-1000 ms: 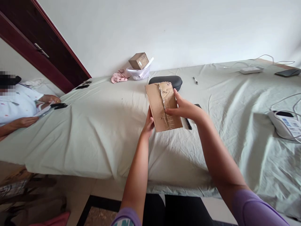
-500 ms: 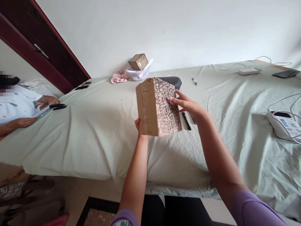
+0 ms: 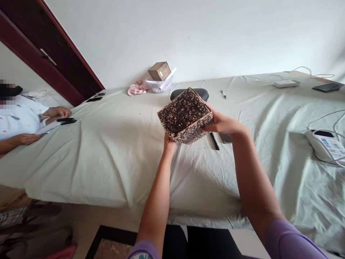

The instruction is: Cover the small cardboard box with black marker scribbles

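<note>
Between my two hands, above the cloth-covered surface, is a cardboard box (image 3: 185, 113) scribbled over with dark looping lines on its top and near side. My left hand (image 3: 169, 142) supports it from below at the near left corner; most of its fingers are hidden under the box. Gripping the right end is my right hand (image 3: 219, 120), thumb on the near side and fingers behind the far edge. Just beyond the box lies a dark rounded case (image 3: 203, 93), partly covered by it. A black marker (image 3: 215, 141) and a dark phone-like slab (image 3: 225, 138) rest below my right hand.
A second cardboard box (image 3: 159, 71) sits in a translucent basin (image 3: 160, 85) by the wall, beside a pink cloth (image 3: 137, 87). Another pen (image 3: 223, 94) lies farther back. Corded white devices (image 3: 327, 144) are at right. Another person (image 3: 21, 115) sits at left holding papers.
The box has been turned in my hands: its plain brown side has gone from view and a densely scribbled face now shows on top. My right hand has closed around its right end.
</note>
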Motion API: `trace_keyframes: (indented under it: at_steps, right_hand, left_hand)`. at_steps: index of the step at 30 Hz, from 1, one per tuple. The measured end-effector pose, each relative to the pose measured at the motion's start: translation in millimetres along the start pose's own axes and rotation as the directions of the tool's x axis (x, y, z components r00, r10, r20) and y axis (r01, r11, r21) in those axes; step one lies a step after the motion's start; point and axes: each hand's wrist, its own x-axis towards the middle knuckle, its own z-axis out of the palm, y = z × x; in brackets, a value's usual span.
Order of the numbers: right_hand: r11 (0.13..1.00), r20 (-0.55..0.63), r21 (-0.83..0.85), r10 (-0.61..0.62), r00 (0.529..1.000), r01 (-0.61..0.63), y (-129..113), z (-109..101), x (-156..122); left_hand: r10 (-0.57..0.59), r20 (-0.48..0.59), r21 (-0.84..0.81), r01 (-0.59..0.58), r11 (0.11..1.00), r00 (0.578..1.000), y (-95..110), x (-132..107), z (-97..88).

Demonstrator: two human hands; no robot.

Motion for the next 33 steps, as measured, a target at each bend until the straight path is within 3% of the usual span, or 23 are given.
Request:
trace_keyframes:
  at_steps: [5,14,18,22,24,26,29,31,33]
  right_hand:
    - [0.997,0.136,-0.067,-0.038,0.99,0.047,4,-3,1]
    - [0.995,0.127,-0.1,0.027,0.992,-0.014,3,-5,-2]
    - [0.993,0.1,-0.097,0.069,0.993,-0.059,3,-5,-4]
    - [0.982,0.072,-0.133,0.141,0.987,-0.13,5,-4,-2]
    - [0.979,0.044,-0.135,0.158,0.986,-0.151,5,-3,-1]
    - [0.979,0.022,-0.126,0.166,0.986,-0.162,3,-3,0]
    - [0.976,0.034,-0.124,0.186,0.982,-0.18,-3,-4,-1]
    - [0.977,0.057,-0.114,0.188,0.981,-0.18,-9,-6,-2]
    - [0.979,0.068,-0.092,0.187,0.98,-0.18,-15,-7,-4]
  left_hand:
    - [0.087,-0.018,0.097,-0.084,0.992,0.996,6,-3,1.4]
    - [0.153,0.006,0.093,-0.153,0.984,0.988,-5,2,1.8]
    - [0.182,0.094,0.15,-0.194,0.969,0.979,-13,4,-9.1]
    - [0.126,0.233,0.137,-0.161,0.978,0.964,-18,0,-16.2]
    - [0.164,0.277,0.144,-0.21,0.967,0.947,-17,-5,-15.4]
    - [0.297,0.278,0.176,-0.352,0.919,0.914,-13,-10,-14.1]
    - [0.486,0.322,0.26,-0.57,0.78,0.812,-4,-13,-16.1]
    - [0.519,0.363,0.315,-0.626,0.713,0.774,0,-13,-20.7]
    - [0.514,0.376,0.367,-0.633,0.682,0.771,1,-10,-25.7]
